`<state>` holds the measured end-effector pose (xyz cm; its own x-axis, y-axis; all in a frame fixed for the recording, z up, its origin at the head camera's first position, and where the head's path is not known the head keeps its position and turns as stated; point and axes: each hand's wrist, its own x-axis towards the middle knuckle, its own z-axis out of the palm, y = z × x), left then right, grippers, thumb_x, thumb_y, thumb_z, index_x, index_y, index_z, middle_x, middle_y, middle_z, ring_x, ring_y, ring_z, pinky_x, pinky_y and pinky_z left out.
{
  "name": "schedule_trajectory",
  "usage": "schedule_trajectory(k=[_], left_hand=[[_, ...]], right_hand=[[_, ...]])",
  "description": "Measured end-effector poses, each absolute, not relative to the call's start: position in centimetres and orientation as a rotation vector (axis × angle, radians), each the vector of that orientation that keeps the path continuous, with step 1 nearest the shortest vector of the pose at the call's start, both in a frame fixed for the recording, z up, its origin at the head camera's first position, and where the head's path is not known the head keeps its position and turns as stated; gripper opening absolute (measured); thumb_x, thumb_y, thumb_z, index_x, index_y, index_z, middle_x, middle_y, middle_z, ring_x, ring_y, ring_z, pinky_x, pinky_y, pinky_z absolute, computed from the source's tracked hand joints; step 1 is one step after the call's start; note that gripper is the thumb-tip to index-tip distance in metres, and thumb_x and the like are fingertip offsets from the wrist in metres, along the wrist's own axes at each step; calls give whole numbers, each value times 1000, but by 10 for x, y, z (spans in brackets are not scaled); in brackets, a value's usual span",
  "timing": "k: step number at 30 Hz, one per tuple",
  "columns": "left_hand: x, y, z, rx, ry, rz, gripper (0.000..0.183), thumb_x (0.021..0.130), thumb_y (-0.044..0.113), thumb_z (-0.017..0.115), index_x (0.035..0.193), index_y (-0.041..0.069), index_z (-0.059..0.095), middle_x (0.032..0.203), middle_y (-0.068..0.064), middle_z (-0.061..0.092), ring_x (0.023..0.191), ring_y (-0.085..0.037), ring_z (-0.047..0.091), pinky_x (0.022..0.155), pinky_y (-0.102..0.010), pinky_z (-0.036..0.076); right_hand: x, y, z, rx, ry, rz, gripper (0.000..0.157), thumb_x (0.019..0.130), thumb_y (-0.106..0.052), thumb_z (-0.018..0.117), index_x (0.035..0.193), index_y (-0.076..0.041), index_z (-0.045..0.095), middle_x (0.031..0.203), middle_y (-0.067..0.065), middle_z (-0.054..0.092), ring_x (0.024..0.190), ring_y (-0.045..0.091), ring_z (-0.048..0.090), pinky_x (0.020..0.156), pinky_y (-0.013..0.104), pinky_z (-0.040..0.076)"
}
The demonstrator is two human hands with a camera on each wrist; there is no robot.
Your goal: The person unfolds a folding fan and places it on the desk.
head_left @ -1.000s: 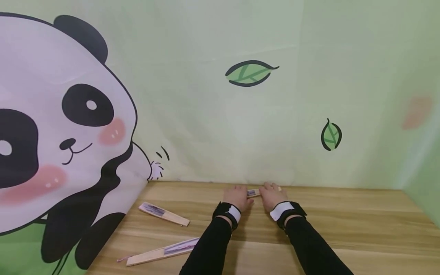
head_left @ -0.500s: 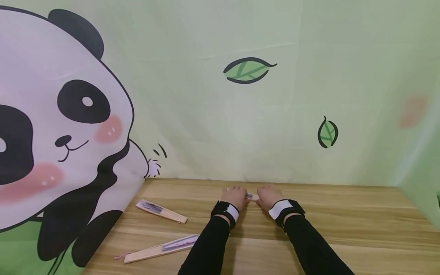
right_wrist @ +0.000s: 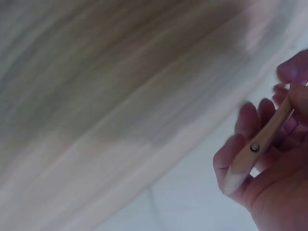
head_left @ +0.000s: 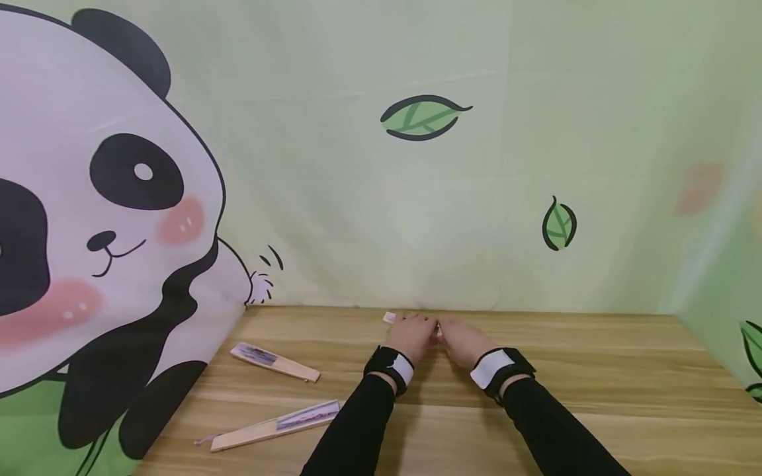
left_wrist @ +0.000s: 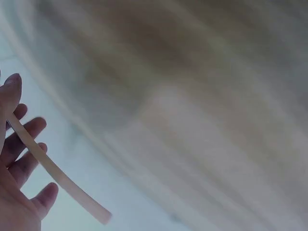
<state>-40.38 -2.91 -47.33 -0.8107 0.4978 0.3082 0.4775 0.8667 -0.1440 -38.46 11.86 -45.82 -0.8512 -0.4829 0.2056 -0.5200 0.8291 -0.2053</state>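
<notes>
Both hands meet at the far edge of the table around a folded hand fan [head_left: 389, 317], whose pale tip pokes out past the left fingers in the head view. My left hand [head_left: 411, 335] grips it; the left wrist view has a long wooden stick of the fan [left_wrist: 65, 180] running across the fingers. With curled fingers, my right hand [head_left: 464, 340] holds the pivot end [right_wrist: 254, 147], where a small metal rivet shows in the right wrist view. The fan's middle is mostly hidden by the hands.
Two more folded fans lie on the wooden table [head_left: 571, 377] to the left: a farther fan [head_left: 276, 362] and a nearer fan [head_left: 275, 426] with a pink tassel, partly behind the left sleeve. A green backdrop [head_left: 333, 198] with a panda rises at the table's far edge.
The right hand has come closer to the left, its fingers curling in. The fan's end that stuck out past the right hand is now hidden, and its other tip shows beyond the left hand.
</notes>
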Motion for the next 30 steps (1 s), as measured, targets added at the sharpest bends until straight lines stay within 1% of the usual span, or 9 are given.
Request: schedule_trajectory(k=[4,8,12,17,19,21,24,27,30], left_hand=[[-397,-25,-456,-821,-2651,118,24,92,38,67,108,20,66,108,4,68,109,-16,60,101,-43,39],[-389,-28,-446,-862,-2576,113,25,92,35,68,111,20,67,110,4,68,109,-16,61,104,-43,39],[-376,-30,-439,-893,-2480,99,22,91,26,71,111,18,69,111,4,69,114,-17,59,105,-42,39],[-361,-28,-426,-916,-2375,-46,27,90,15,70,117,14,68,122,0,66,129,-20,49,112,-45,32],[-355,-27,-420,-918,-2331,-118,30,89,11,70,119,13,67,126,-2,64,133,-22,45,114,-46,29],[-349,-26,-416,-911,-2300,-191,32,88,9,70,120,13,67,130,-3,62,135,-23,42,115,-46,27],[-341,-23,-411,-902,-2255,-344,29,89,6,69,118,11,68,133,-7,60,136,-24,41,115,-47,27],[-335,-18,-406,-889,-2190,-577,24,90,1,68,114,5,70,133,-12,59,136,-26,41,113,-42,30],[-330,-13,-400,-856,-2100,-828,20,92,0,66,111,0,69,134,-15,57,136,-27,41,111,-36,35]], right_hand=[[-379,120,-448,764,-2858,438,11,98,-2,55,106,6,51,92,17,63,91,32,65,79,45,53],[-366,119,-442,705,-2771,468,21,97,-8,60,109,7,52,91,18,65,85,33,66,72,45,55],[-347,118,-441,650,-2670,574,23,97,-9,61,114,6,54,97,19,66,85,34,66,70,46,55],[-327,117,-431,511,-2615,766,34,100,-13,56,128,7,51,118,24,63,105,38,63,85,51,52],[-320,116,-423,446,-2589,857,39,101,-15,55,130,9,49,123,26,60,110,40,60,90,53,50],[-313,116,-415,391,-2565,928,40,100,-15,56,130,11,49,123,29,59,112,42,58,91,55,48],[-302,116,-405,301,-2537,1013,40,98,-14,58,127,12,51,117,29,61,102,40,62,83,53,52],[-294,116,-396,234,-2510,1062,36,97,-12,59,125,10,53,107,26,65,86,33,64,68,45,54],[-287,116,-387,199,-2471,1127,34,96,-11,60,124,8,55,97,21,66,73,27,60,56,36,51]])
